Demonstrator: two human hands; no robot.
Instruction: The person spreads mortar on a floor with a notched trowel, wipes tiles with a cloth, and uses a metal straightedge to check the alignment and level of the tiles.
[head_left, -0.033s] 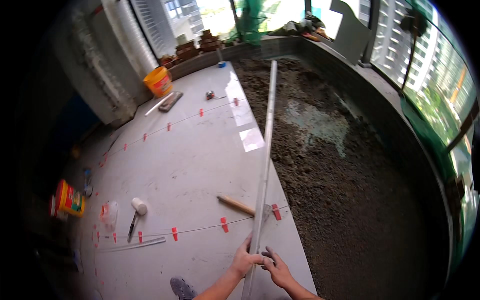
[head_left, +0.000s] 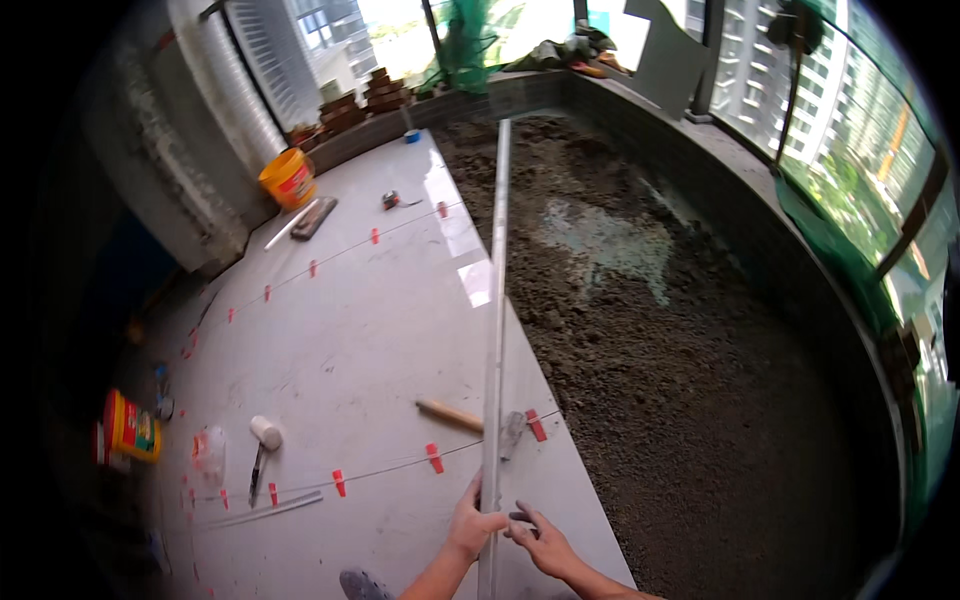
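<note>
My left hand (head_left: 472, 522) is wrapped round a long metal straightedge (head_left: 495, 300) near its close end. The bar runs away from me over the pale tiles (head_left: 360, 370), its far end reaching above the rough mortar bed. Just right of the bar, my right hand (head_left: 540, 542) has its grey-smudged fingers apart and its fingertips close to the metal; no object shows in it. Beneath the bar lies a wooden-handled hammer (head_left: 450, 415), its handle to the left and its head to the right. A red tile wedge (head_left: 536, 425) sits in the joint beside the hammer head.
Dark loose mortar (head_left: 620, 400) fills the right side up to a low wall (head_left: 740, 220). On the tiles lie a white-headed mallet (head_left: 265, 434), a metal strip (head_left: 270, 510), a tape measure (head_left: 391, 200) and a float (head_left: 314, 218). Yellow buckets (head_left: 288, 178) stand at the left.
The view has shifted, so most things sit further left. The straightedge now stands more upright in the picture, and more of the hammer head shows. My left hand keeps its hold.
</note>
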